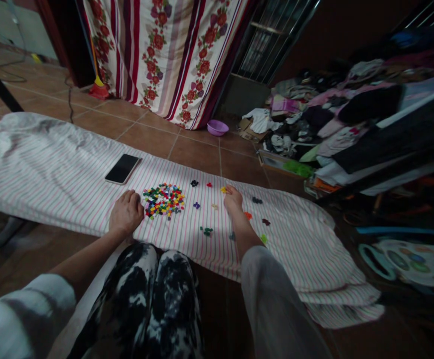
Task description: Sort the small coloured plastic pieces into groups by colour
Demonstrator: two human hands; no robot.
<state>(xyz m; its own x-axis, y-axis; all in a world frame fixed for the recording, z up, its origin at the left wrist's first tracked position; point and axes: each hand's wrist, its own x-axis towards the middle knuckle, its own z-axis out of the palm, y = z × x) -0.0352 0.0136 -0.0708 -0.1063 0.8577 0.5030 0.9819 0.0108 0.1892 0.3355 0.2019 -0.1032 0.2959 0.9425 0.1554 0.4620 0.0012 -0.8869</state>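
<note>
A mixed heap of small coloured pieces, like tiny plastic blocks, lies on the striped cloth. My left hand rests at the heap's left edge, its fingers curled under; what they may hold is hidden. My right hand reaches to the yellow pieces, fingertips pinched together beside them. Whether a piece is between those fingertips is too small to tell. Around it lie little single-colour groups: black, red, purple, beige, dark green, orange and lime green.
A phone lies on the cloth left of the heap. Dark grey pieces and brown pieces sit to the right of my right hand. Beyond are a floral curtain, a purple basin and piled clothes.
</note>
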